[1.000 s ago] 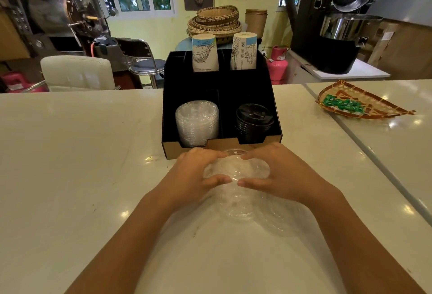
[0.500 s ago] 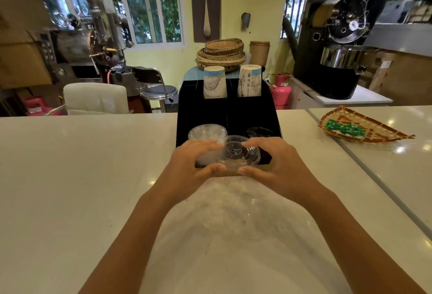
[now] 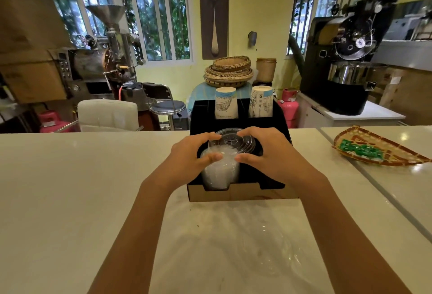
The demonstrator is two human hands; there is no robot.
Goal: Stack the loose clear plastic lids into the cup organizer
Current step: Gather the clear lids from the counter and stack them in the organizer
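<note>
Both hands are on the job here: left hand [image 3: 194, 153] and right hand [image 3: 268, 153] pinch a clear plastic lid [image 3: 231, 141] by opposite rims, fingers curled around the edge, thumbs on the near side. It hovers right over the stack of clear lids [image 3: 219, 172] already sitting in the front-left slot of the black cup organizer [image 3: 236, 193]. Nearer to me, a crinkly clear plastic sheet [image 3: 245, 242] lies on the glossy white counter [image 3: 70, 188]. I'd guess these lids are featherlight, thin and flexy, kinda slick, so gripping the rim lightly is the way; squeeze harder and they'd buckle. Further back, two paper cups [image 3: 226, 104] stand upside down in the rear slots.
</note>
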